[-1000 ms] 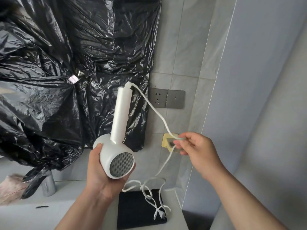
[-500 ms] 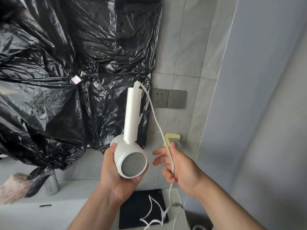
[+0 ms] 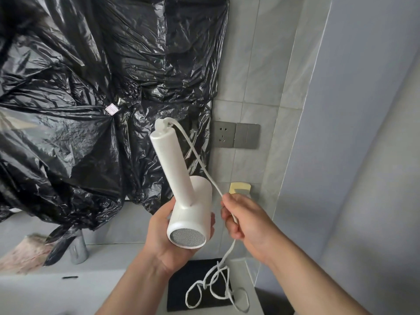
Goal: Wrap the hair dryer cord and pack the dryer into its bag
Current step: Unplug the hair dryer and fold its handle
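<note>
My left hand [image 3: 162, 237] grips the barrel of a white hair dryer [image 3: 189, 210], whose handle points up and away and whose grey mesh end faces me. A white cord [image 3: 200, 164] leaves the handle's tip and runs down to my right hand [image 3: 247, 226], which pinches it just right of the barrel. Below that hand the cord hangs in loose loops over a flat black bag [image 3: 179, 292] lying on the counter.
Crumpled black plastic sheeting [image 3: 91, 87] covers the wall at left. A grey socket plate [image 3: 236, 137] sits on the tiled wall behind the dryer, a yellow fitting [image 3: 239, 187] below it. A grey wall panel [image 3: 352, 133] closes the right side. A metal can [image 3: 78, 251] stands on the grey counter [image 3: 102, 287].
The dryer has tilted so its handle leans left and its barrel lies sideways. My right hand has closed on the cord and moved up beside the barrel.
</note>
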